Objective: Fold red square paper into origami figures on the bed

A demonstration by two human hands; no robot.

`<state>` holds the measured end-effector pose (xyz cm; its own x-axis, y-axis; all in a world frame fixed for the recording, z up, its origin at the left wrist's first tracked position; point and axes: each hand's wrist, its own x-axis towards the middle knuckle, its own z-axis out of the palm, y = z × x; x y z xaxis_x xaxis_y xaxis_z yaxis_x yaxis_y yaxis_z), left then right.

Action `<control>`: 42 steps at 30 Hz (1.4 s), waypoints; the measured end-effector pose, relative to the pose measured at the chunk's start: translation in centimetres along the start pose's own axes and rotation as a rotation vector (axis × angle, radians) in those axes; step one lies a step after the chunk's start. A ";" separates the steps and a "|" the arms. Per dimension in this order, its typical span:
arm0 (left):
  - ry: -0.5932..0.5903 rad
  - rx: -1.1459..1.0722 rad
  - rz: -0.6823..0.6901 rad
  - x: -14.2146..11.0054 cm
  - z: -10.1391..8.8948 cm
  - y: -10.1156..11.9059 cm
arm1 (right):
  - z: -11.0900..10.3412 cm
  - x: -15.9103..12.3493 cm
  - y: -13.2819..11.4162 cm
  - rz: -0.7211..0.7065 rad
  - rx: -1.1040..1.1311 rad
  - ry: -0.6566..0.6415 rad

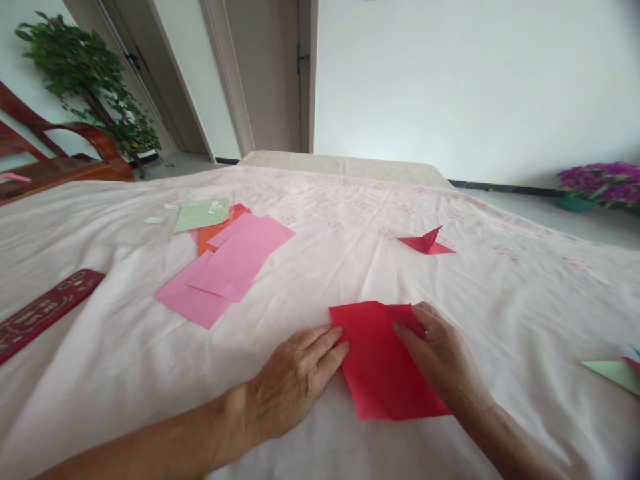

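A sheet of red paper (383,360) lies in front of me on the cloth, its top edge slightly uneven. At its left edge, my left hand (295,383) is closed, with finger and thumb tips over the paper's margin. My right hand (445,350) grips the upper right edge, thumb on top and the other fingers curled behind, partly hidden. A small folded red paper piece (427,242) with one raised point stands farther back, apart from both hands.
Pink paper sheets (235,263), orange paper (205,239) and a light green packet (203,215) lie left of centre. A dark red patterned box (47,310) sits at far left. Pale green folded paper (613,375) is at the right edge. A wrinkled white tablecloth (310,267) spreads underneath.
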<state>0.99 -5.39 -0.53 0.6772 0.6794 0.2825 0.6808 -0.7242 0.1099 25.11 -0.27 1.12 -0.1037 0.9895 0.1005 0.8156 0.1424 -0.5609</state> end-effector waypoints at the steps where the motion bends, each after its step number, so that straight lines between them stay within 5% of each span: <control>1: -0.002 0.002 0.016 0.2 0.2 -0.4 | 0.0 -0.3 0.3 0.008 0.003 0.016; 11: 0.047 -0.090 -0.040 1.2 0.5 -1.5 | 0.0 -1.3 1.4 -0.311 -0.176 0.162; 18: 0.003 -0.069 -0.086 1.6 0.6 -1.5 | -0.4 -1.4 1.5 -0.588 -0.279 0.118; 42: 0.019 -0.028 -0.113 2.2 0.5 -1.9 | 0.2 -1.5 1.7 -0.858 -0.295 -0.011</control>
<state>1.32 -2.46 -0.62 0.5911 0.7548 0.2845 0.7442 -0.6463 0.1687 26.54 -1.46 -0.16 -0.7470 0.5467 0.3782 0.5681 0.8205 -0.0639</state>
